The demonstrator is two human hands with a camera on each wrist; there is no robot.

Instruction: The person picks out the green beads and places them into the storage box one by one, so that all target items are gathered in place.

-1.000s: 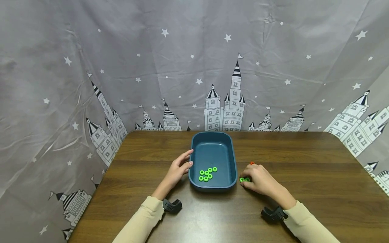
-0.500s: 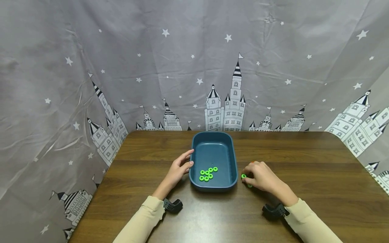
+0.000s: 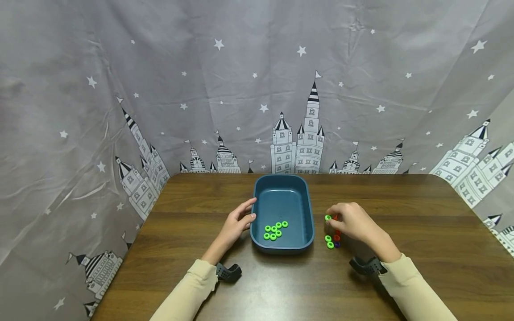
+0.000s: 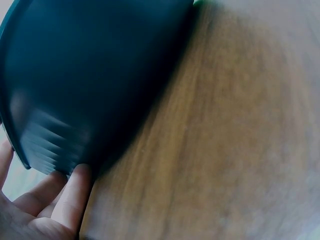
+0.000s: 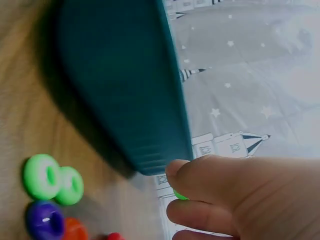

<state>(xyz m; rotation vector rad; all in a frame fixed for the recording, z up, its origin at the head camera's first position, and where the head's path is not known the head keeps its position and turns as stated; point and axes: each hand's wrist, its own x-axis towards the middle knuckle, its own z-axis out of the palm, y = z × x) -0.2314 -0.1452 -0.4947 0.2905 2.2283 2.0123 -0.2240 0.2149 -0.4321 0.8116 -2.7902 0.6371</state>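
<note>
A dark blue tray (image 3: 282, 246) stands on the table with several green rings (image 3: 273, 229) in its near-left part. My left hand (image 3: 234, 223) rests its fingers against the tray's left wall; in the left wrist view, fingertips (image 4: 80, 175) touch the outside. To the right of the tray, my right hand (image 3: 353, 220) pinches a green ring (image 5: 181, 195), mostly covered by thumb and fingers in the right wrist view. Below that hand lie two green rings (image 5: 42, 177), a purple ring (image 5: 45, 220) and an orange-red ring (image 5: 75, 230). More red pieces are partly hidden by the hand.
The brown wooden table (image 3: 421, 214) extends to both sides. A grey curtain (image 3: 241, 89) printed with castles and stars hangs behind its far edge. Both wrists wear black camera mounts (image 3: 229, 272).
My right hand has moved away from me and slightly right, with a green ring now between its fingertips. Green, purple and red rings it covered are uncovered. The left hand and tray stay put.
</note>
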